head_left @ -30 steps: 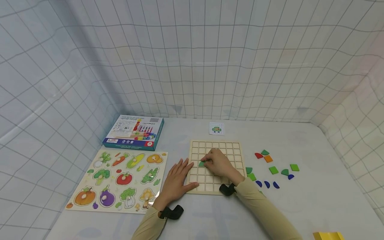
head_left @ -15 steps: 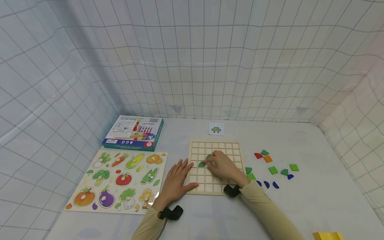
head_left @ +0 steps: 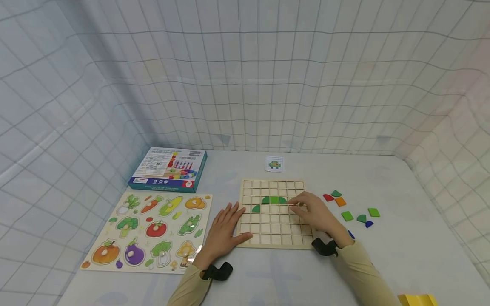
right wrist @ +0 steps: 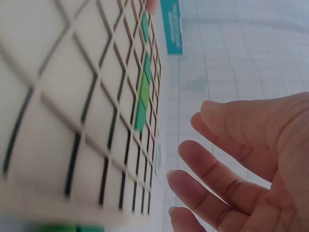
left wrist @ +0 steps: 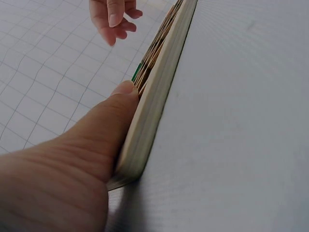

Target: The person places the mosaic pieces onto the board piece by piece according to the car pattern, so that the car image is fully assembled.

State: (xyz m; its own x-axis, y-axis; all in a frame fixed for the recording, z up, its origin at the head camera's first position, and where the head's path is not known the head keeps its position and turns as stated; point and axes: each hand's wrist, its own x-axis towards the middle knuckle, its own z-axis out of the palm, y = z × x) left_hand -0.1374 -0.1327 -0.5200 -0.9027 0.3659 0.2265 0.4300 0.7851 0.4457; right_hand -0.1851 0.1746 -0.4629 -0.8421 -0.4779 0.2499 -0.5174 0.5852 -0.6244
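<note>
A wooden grid board lies in the middle of the table. Set in its cells are two dark green quarter-round pieces with a light green square between them, and another green quarter-round one row nearer, to the left. My left hand rests on the board's left edge, fingers spread and straight. In the left wrist view its thumb lies along the rim. Over the board's right side hovers my right hand; the right wrist view shows its fingers parted and holding nothing.
Right of the board lie loose red, orange, green and blue pieces, among them an orange square. Behind stands a small pattern card. At left are a vegetable puzzle and a toy box; a yellow object shows at bottom right.
My right hand has left the green quarter-round at the board's left and moved right, uncovering the row of green pieces. My left hand has stayed on the board's edge.
</note>
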